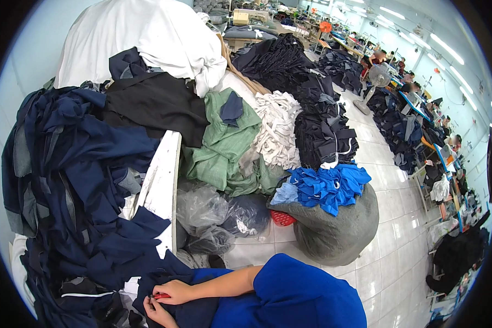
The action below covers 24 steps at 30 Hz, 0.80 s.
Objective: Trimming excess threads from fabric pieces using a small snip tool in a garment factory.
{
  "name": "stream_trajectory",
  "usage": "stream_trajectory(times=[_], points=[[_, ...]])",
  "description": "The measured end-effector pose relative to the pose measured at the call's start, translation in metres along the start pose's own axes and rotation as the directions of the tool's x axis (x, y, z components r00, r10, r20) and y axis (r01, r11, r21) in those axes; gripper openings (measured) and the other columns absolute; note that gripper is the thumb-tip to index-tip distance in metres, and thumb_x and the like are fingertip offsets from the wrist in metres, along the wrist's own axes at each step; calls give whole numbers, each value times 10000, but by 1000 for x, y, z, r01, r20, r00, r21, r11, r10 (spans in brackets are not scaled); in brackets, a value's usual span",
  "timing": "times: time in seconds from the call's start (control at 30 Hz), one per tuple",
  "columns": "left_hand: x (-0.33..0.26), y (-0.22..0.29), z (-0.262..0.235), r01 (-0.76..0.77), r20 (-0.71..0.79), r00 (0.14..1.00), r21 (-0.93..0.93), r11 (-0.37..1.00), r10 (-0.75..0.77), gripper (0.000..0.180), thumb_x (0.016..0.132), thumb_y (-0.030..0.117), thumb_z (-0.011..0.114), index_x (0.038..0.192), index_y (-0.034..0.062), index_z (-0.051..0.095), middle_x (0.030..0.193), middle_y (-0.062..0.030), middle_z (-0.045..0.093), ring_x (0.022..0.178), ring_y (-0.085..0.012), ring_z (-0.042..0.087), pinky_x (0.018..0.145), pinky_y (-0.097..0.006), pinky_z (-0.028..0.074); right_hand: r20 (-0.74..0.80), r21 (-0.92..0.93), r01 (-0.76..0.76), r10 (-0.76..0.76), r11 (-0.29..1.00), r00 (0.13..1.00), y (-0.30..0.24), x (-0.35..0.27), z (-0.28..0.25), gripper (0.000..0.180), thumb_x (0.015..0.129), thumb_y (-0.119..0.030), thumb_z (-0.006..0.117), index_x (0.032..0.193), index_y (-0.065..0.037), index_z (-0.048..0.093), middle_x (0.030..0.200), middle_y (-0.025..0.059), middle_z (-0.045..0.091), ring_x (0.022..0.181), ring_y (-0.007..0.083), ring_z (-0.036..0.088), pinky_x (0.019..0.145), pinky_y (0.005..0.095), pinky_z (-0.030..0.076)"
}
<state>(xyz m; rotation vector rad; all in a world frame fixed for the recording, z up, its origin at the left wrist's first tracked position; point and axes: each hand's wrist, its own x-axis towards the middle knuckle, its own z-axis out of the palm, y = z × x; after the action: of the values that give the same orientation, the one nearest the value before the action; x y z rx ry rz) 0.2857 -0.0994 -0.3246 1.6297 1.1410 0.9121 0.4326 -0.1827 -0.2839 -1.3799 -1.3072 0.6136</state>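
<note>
My right hand (174, 292) is closed around a small red tool (161, 296) with a dark tip, which looks like a pair of thread snips. Just below it, my left hand (158, 314) pinches a piece of navy cloth (186, 312), its fingertips close to the tool's tip. The cloth spreads over my lap beside the blue sleeve. What lies between the two hands is too small to make out. To their left, a large heap of navy and grey cloth pieces (87, 180) covers a white table (167, 180).
Beyond the table lie a green sack (224, 147), clear plastic bags (205, 210) and off-white cloth strips (279, 128). A grey sack (339, 229) bears blue cloth pieces (331, 183). Dark cloth stacks (322, 120) stand behind. A fan (379, 76) and people at sewing tables are farther right.
</note>
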Motion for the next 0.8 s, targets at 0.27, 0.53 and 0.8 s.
stream_trajectory(times=[0.27, 0.53, 0.8], points=[[0, -2, -1, -6, 4, 1000, -29, 1000, 6, 240, 893, 51, 515, 1098, -74, 526, 1020, -124, 597, 913, -176, 570, 847, -270, 435, -17, 28, -16, 17, 999, 1000, -3, 0, 0, 228, 802, -253, 607, 931, -81, 531, 766, 117, 627, 707, 319, 608, 600, 410, 458], [0, -3, -2, -28, -3, 1000, 3, 1000, 28, 236, 891, 56, 521, 1089, -71, 529, 1000, -122, 598, 894, -170, 570, 832, -264, 437, -24, 24, -11, 12, 1000, 1000, -1, 0, 2, 226, 798, -241, 601, 940, -75, 542, 764, 126, 627, 704, 326, 608, 595, 416, 455], [-6, 11, 5, -8, -15, 1000, -68, 998, 7, 227, 889, 76, 538, 1068, -64, 537, 934, -91, 594, 826, -145, 549, 779, -254, 437, -2, -39, -2, 2, 999, 1000, 3, -1, 3, 227, 824, -256, 599, 948, -78, 532, 771, 99, 622, 694, 302, 612, 575, 381, 465]])
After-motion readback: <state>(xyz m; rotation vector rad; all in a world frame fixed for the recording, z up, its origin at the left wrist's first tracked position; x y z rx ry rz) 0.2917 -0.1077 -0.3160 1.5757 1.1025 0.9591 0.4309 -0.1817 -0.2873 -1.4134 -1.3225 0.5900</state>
